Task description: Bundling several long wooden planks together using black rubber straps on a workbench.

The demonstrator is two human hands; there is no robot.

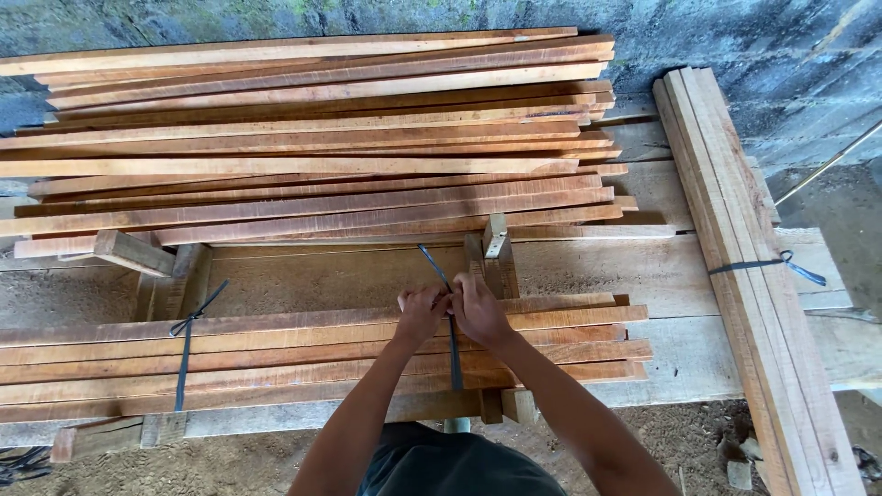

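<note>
A bundle of long reddish wooden slats point(276, 358) lies across the near side of a plank bench point(661, 276). A dark strap point(456, 354) runs around the bundle near its right end. My left hand point(421, 312) and my right hand point(478, 310) meet on top of the bundle, fingers closed on the strap at its knot. One loose strap end point(432, 264) sticks up and away behind my hands. A second dark strap point(184, 354), tied, binds the bundle further left.
A large loose stack of slats point(312, 138) fills the back of the bench against a concrete wall. Another strapped bundle of planks point(749, 276) lies lengthwise at the right. Upright wooden stops point(494, 248) and a block point(133, 253) stand between the stacks. Dirt floor lies below.
</note>
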